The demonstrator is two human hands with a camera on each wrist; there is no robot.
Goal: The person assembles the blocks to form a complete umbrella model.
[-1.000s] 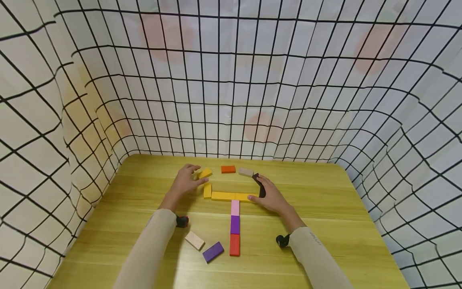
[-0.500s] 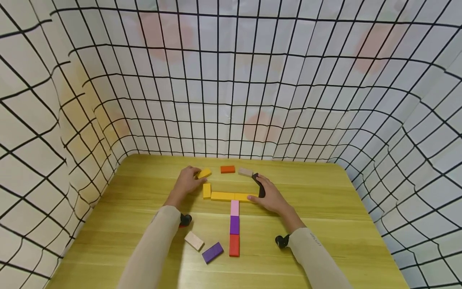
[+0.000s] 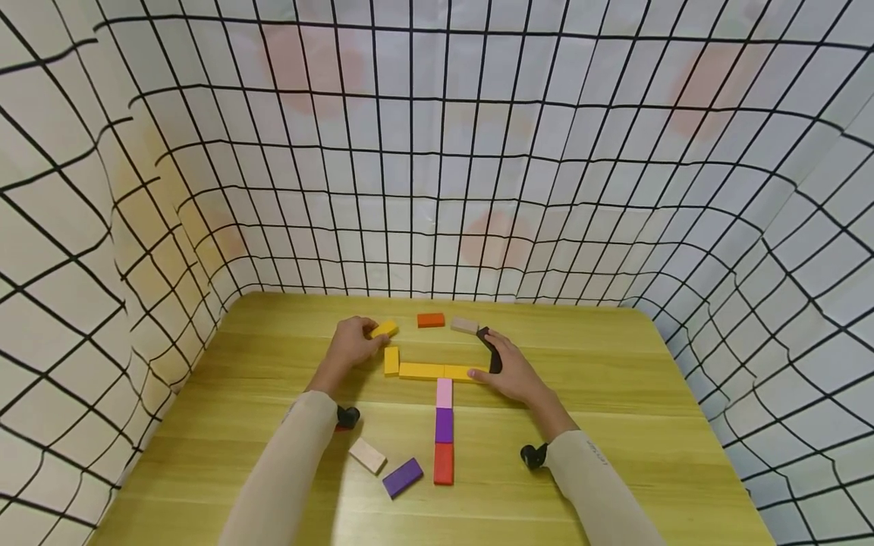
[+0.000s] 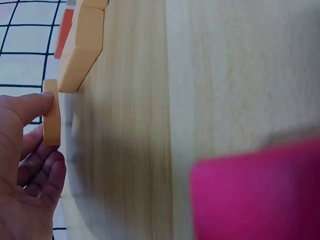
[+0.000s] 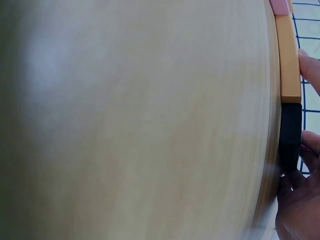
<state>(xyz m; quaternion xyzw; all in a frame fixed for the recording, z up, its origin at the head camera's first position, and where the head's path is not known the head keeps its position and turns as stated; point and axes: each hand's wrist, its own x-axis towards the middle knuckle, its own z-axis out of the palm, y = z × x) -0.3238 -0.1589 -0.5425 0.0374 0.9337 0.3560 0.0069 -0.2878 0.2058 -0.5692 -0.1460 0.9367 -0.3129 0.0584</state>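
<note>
My left hand (image 3: 353, 343) pinches a yellow wooden block (image 3: 385, 329) between thumb and fingers at the far left of the layout; the left wrist view shows the thumb on this block (image 4: 51, 117). A second yellow block (image 3: 391, 362) stands just in front of it, beside a row of yellow blocks (image 3: 421, 371). My right hand (image 3: 517, 371) rests spread at the row's right end. Its thumb touches the end yellow block (image 5: 288, 60), and its fingers lie along the black blocks (image 3: 495, 359), which partly hide behind the hand.
An orange block (image 3: 431, 320) and a greyish block (image 3: 465, 325) lie at the back. Pink (image 3: 444, 393), purple (image 3: 444, 425) and red (image 3: 443, 464) blocks line up toward me. A beige block (image 3: 368, 456) and another purple block (image 3: 403, 478) lie front left. Black grid mesh (image 3: 430, 189) surrounds the table.
My left hand has gone from spread fingers beside the yellow block to pinching it, and the block has shifted slightly left and nearer. The right hand stays in place.
</note>
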